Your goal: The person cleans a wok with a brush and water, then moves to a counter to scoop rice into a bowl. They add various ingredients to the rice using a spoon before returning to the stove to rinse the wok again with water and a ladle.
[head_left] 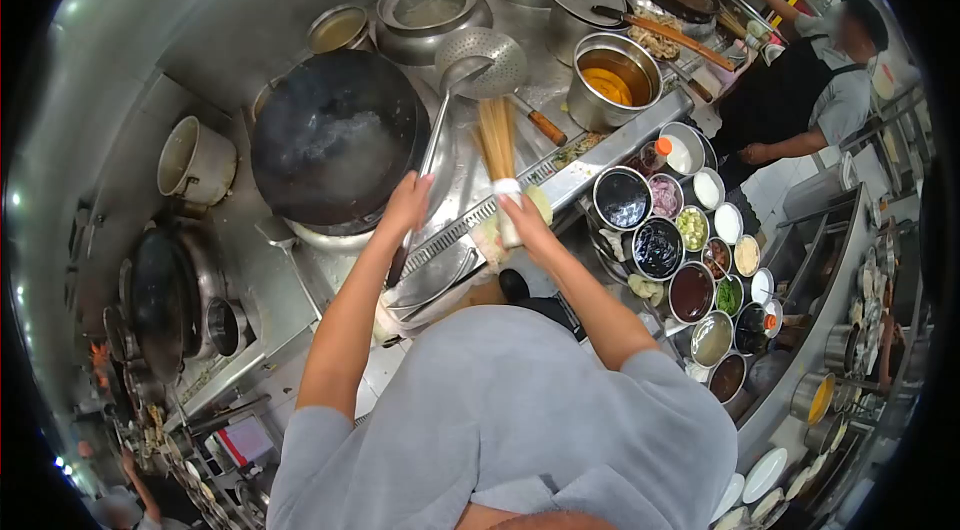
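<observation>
My left hand (pixel 405 205) is closed round the long handle of a metal ladle (pixel 436 135). The ladle's bowl points away from me, in front of a perforated skimmer (pixel 505 65). To the left of that hand sits a large dark wok (pixel 335 140) on the range, with a hazy sheen inside. My right hand (pixel 527 228) grips a bamboo wok brush (pixel 496 145) by its white-wrapped end, bristles pointing away from me. Both tools are raised over the front edge of the range (pixel 455 230). A yellowish cloth (pixel 490 242) lies beside the brush's grip.
At right are several bowls of sauces and chopped ingredients (pixel 657 248). A pot of orange oil (pixel 615 82) and lidded pots (pixel 428 15) stand behind. A second wok (pixel 160 295) is at left. A co-worker (pixel 800 100) stands at the far right, holding a strainer over another wok.
</observation>
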`<state>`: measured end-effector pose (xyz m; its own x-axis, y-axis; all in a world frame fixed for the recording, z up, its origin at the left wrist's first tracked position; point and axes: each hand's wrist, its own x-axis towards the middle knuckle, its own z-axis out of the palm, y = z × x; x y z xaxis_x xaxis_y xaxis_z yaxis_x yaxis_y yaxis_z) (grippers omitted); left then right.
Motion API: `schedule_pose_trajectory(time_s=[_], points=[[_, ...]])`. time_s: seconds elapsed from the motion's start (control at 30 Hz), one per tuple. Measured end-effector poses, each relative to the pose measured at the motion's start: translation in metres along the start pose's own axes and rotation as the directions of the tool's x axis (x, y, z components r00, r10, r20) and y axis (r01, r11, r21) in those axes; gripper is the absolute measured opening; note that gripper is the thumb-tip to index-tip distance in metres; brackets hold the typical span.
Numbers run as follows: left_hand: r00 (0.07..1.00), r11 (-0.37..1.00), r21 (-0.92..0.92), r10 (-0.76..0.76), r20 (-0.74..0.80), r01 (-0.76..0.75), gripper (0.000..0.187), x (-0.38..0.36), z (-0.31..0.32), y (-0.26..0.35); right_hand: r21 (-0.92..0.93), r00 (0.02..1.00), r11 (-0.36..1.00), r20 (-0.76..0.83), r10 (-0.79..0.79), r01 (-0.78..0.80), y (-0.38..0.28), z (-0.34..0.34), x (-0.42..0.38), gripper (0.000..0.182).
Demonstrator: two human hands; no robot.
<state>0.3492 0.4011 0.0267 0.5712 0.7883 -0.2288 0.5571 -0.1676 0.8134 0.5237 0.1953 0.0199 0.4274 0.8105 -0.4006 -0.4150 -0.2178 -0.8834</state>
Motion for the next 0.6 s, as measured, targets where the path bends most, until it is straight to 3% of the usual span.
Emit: schedule_pose_trajectory(time_s=[0.07,0.17,0.23,0.3,0.33,0.37,0.43,0.5,0.53,0.57,0.6], points=[[0.995,0.944,0.327,0.067,-0.072,-0.040,0.040,0.038,0.012,0.009,-0.065,0.999,0.998,-0.050,0.002,-0.005,0.016,-0.038,-0.028,0.037],[0.998,0.887,0.456,-0.062,-0.034,0.071,0.048,0.075,0.042,0.031,-0.085,0.994,0.994,-0.097,0.055,-0.064,0.012,-0.079,-0.080,0.031],[0.993,0.966,0.234,-0.118,0.012,0.112,0.047,0.105,0.090,-0.012,-0.060,0.991,0.995,-0.112,0.068,-0.075,0.008,-0.100,-0.096,0.030],[0.982,0.956,0.284,-0.021,-0.187,0.074,0.050,0.110,0.155,-0.034,0.049,0.995,0.998,-0.093,0.045,-0.040,0.000,-0.113,-0.098,0.038],[0.973,0.973,-0.028,-0.229,-0.040,0.228,0.054,0.100,0.177,-0.012,0.059,0.996,0.998,-0.079,0.041,-0.037,-0.008,-0.117,-0.091,0.041],[0.921,0.866,-0.314,-0.360,0.148,0.389,0.059,0.090,0.189,0.015,0.067,0.998,0.998,-0.066,0.021,-0.016,-0.018,-0.118,-0.083,0.044],[0.943,0.898,-0.294,-0.333,0.030,0.326,0.060,0.092,0.210,0.011,0.230,1.000,0.973,-0.013,0.017,-0.014,-0.032,-0.112,-0.064,0.049],[0.986,0.962,-0.247,-0.144,-0.080,0.121,0.059,0.082,0.200,0.019,0.386,0.999,0.923,0.035,-0.012,-0.003,-0.051,-0.089,-0.044,0.053],[0.991,0.979,-0.195,0.029,-0.128,-0.054,0.058,0.064,0.184,0.019,0.392,0.994,0.920,0.096,-0.050,0.008,-0.058,-0.079,-0.032,0.056],[0.964,0.968,-0.121,0.199,-0.176,-0.222,0.058,0.040,0.159,0.028,0.236,0.992,0.971,0.101,-0.075,0.049,-0.063,-0.068,-0.015,0.054],[0.981,0.957,-0.239,0.135,-0.136,-0.165,0.043,0.015,0.136,0.040,0.077,0.987,0.992,0.120,-0.108,0.099,-0.068,-0.057,0.005,0.053]])
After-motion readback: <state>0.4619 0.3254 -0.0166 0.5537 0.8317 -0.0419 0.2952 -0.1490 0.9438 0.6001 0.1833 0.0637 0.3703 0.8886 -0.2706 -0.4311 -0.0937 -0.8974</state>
